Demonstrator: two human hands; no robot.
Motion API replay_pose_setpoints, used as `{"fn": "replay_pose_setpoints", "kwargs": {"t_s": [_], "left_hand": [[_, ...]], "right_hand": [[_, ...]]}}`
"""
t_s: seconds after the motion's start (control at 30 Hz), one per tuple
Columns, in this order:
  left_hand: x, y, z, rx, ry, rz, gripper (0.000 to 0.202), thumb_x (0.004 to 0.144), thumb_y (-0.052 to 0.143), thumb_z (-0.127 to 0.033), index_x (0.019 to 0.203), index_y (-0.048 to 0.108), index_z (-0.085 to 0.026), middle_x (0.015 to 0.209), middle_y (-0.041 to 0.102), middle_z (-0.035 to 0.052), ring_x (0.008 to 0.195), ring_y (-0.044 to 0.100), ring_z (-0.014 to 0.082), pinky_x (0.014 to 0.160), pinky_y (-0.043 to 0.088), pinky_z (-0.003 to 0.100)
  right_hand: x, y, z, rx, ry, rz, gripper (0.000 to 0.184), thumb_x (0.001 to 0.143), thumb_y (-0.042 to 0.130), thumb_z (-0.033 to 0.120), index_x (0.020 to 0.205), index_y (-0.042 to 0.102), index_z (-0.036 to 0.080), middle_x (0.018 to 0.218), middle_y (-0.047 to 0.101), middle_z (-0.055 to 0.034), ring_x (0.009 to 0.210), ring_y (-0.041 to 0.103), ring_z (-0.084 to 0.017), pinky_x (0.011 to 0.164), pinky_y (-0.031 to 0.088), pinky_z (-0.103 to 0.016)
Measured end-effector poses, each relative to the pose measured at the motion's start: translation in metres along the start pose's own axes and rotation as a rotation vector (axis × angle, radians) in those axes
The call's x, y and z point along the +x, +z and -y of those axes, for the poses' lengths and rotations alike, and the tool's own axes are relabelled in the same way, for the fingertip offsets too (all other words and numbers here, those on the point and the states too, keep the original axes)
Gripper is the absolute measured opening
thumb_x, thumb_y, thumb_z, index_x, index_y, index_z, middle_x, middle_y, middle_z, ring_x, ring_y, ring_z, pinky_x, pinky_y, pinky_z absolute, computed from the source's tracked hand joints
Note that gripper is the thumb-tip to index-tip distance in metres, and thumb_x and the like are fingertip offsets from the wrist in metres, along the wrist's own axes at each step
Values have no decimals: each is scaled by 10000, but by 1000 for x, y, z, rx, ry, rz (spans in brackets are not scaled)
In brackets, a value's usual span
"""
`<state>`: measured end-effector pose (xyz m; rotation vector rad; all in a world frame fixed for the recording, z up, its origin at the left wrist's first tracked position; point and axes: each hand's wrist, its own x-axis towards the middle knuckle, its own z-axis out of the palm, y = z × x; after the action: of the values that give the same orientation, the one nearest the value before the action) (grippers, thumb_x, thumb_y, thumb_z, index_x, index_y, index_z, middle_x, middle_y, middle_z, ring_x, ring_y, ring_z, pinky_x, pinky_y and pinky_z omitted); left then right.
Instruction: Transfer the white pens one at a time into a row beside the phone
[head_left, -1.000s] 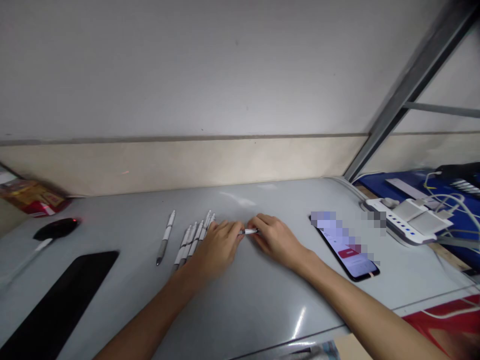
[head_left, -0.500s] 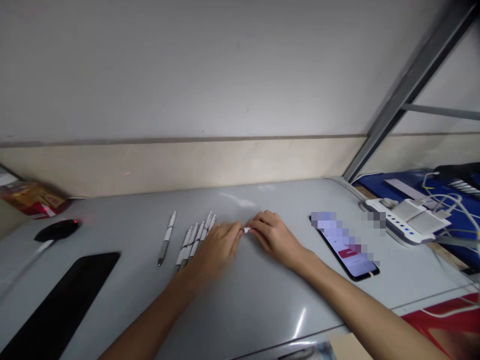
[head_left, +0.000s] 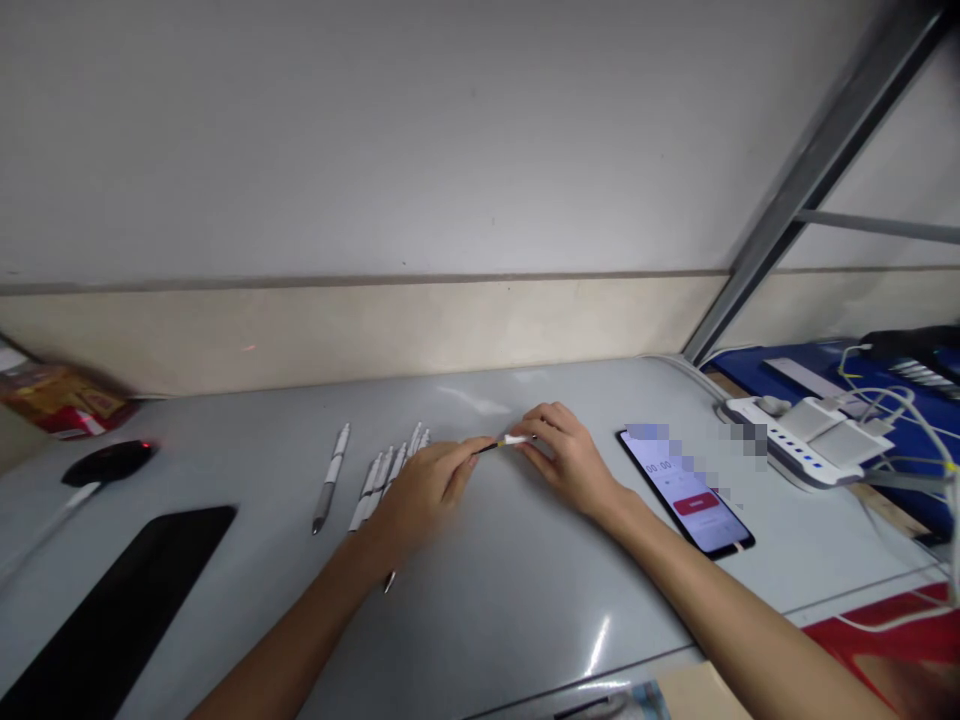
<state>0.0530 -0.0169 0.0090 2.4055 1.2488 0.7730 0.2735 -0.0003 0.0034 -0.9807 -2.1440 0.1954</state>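
Observation:
My left hand (head_left: 424,490) is closed around a pen barrel whose tip (head_left: 389,581) pokes out below my wrist. My right hand (head_left: 571,458) pinches a white pen end piece (head_left: 514,440). A thin dark refill (head_left: 487,447) spans the gap between the two hands, just above the grey table (head_left: 487,600). A row of several white-and-grey pens (head_left: 386,470) lies right behind my left hand. A single pen (head_left: 331,480) lies apart to their left.
A lit phone (head_left: 690,490) lies right of my right hand. A white power strip with chargers and cables (head_left: 802,440) sits at the far right, below a slanted metal post (head_left: 810,170). A black mouse (head_left: 109,462), a black pad (head_left: 112,600) and a red packet (head_left: 60,400) are on the left.
My hands have moved apart: the right hand went right and up with the white end piece, and the dark refill now shows between them. The pen tip now sticks out under my left wrist.

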Motion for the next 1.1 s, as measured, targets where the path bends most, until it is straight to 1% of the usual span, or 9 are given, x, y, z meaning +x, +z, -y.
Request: {"fn": "replay_pose_setpoints", "kwargs": {"t_s": [0.17,0.27,0.4,0.5,0.6,0.67,0.8,0.97,1.1], "left_hand": [[1,-6,3,4,-129,-42,308,952,341,-325,1125,585,-254,868,680,-21,747,616,139,682,438,249],[1,-8,2,-42,-228,-38,319,944,354,-397,1133,564,-249,615,562,-66,546,513,112,544,363,218],[1,-8,1,-125,-263,-33,369,951,330,-415,1226,518,-256,599,533,-74,515,465,97,512,332,205],[2,-7,1,-110,-188,-18,364,960,322,-378,1243,524,-272,786,648,-40,625,552,109,605,404,223],[2,-4,2,-48,-87,-31,341,962,322,-312,1199,563,-263,1053,676,5,881,614,154,778,445,273],[1,-2,4,11,-46,-32,333,961,320,-275,1182,569,-255,1109,668,15,962,610,169,831,443,296],[0,1,6,150,0,-4,323,962,320,-253,1166,570,-243,1039,682,36,947,618,185,840,447,330],[-1,6,-1,252,33,21,297,962,320,-252,1130,563,-226,932,669,50,917,609,200,814,444,343],[-2,12,-7,267,-26,22,283,971,304,-295,904,556,-185,858,621,53,839,576,197,753,430,338]], "right_hand": [[5,-8,-4,363,270,-69,160,903,533,295,959,643,194,923,622,-60,852,569,-176,741,442,-306],[7,-10,-5,718,524,-85,227,893,523,382,973,616,192,879,607,-37,756,557,-145,660,428,-269],[9,-10,-5,1013,646,-58,254,886,497,411,946,589,182,869,578,-27,644,504,-109,565,388,-239],[9,-10,-3,831,575,-20,266,901,474,415,917,599,181,804,573,-16,642,498,-118,577,388,-247],[6,-8,0,444,377,12,235,927,458,356,921,620,186,825,602,-32,755,537,-153,679,414,-279],[4,-7,2,233,229,32,204,934,455,299,949,626,190,869,618,-51,824,545,-173,749,420,-307],[1,-5,4,67,52,88,192,937,449,228,1014,620,187,902,618,-72,869,543,-191,803,432,-336],[0,4,10,-8,-37,143,223,946,434,216,1069,615,175,934,612,-89,906,539,-207,821,443,-355],[-2,13,18,-62,-74,169,253,966,404,247,1078,612,156,929,607,-103,894,537,-207,802,453,-347]]}}
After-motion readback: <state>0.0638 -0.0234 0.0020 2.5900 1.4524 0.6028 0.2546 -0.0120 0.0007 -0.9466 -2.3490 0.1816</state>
